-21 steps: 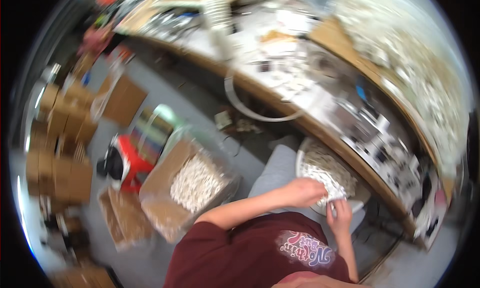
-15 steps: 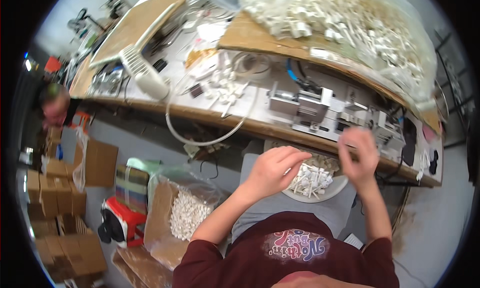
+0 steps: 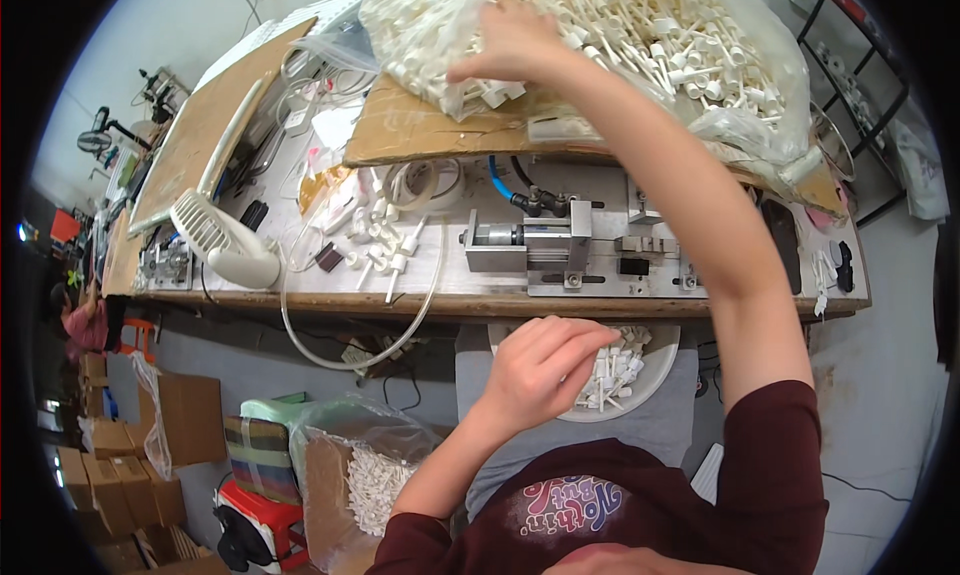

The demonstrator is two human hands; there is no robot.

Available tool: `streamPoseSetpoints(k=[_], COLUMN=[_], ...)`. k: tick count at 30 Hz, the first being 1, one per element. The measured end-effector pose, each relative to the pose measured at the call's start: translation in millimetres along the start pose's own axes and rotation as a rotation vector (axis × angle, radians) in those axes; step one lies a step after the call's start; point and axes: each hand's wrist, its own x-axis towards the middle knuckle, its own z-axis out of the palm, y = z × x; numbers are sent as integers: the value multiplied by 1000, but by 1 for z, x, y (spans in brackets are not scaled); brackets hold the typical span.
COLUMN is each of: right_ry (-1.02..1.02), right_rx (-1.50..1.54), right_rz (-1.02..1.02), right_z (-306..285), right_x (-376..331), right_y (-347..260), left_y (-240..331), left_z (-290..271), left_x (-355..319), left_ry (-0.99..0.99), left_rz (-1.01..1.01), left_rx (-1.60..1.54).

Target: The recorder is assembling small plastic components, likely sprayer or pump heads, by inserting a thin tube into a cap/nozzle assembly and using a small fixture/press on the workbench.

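The right hand (image 3: 515,40) is stretched up and away to the far side of the long wooden desk (image 3: 500,303), where it lies on a large clear plastic bag (image 3: 640,45) heaped with small white plastic parts. Its fingers (image 3: 480,70) curl down into the heap and close on a few of the white pieces at the bag's near edge. The bag sits on a flat sheet of brown cardboard (image 3: 420,130) that overhangs the desk's clutter.

The left hand (image 3: 545,360) hovers low over the person's lap, its fingers (image 3: 590,340) bunched together with the tips pinched; whether they hold a piece cannot be told. Just under and to the right of it is a round white bowl (image 3: 655,380) resting on the lap against the desk's front edge, holding a loose pile of white plastic stems and caps (image 3: 615,370).

On the desk between the hands stands a grey metal press fixture with a cylinder (image 3: 545,245), and left of it a scatter of loose white parts (image 3: 385,245) inside a loop of clear tubing (image 3: 300,315). A white handheld fan (image 3: 225,245) lies further left.

On the floor to the person's left, a brown cardboard box lined with clear plastic (image 3: 345,475) holds more white parts. Beside it stands a stool with a striped cushion (image 3: 262,455).
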Motion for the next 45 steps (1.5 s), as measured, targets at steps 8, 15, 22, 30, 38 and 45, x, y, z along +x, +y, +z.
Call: streamPoseSetpoints(k=[8,15,22,30,38,45], right_ry=[-353,-160,-141,-266,-283,-366], right_rx=[-95,-214,-158,-83,-152,-160], right_rz=[37,-48,116,50,-28,-2], right_z=[-15,1,3,-10,-21,-47], right_x=[15,2,8,9,-10,-34], right_y=[-32,-19,-18,7,37,86], left_y=[-10,-13,-9,-21,-62,-104], left_z=[4,15,28,11,-15,-8], left_x=[2,3,1,24,102,155], left_ry=[-15,-29,-100,-17,279,242], left_rz=[8,-15,12,33,-91,-89], left_rx=[-5,-45,-64,60,216,537])
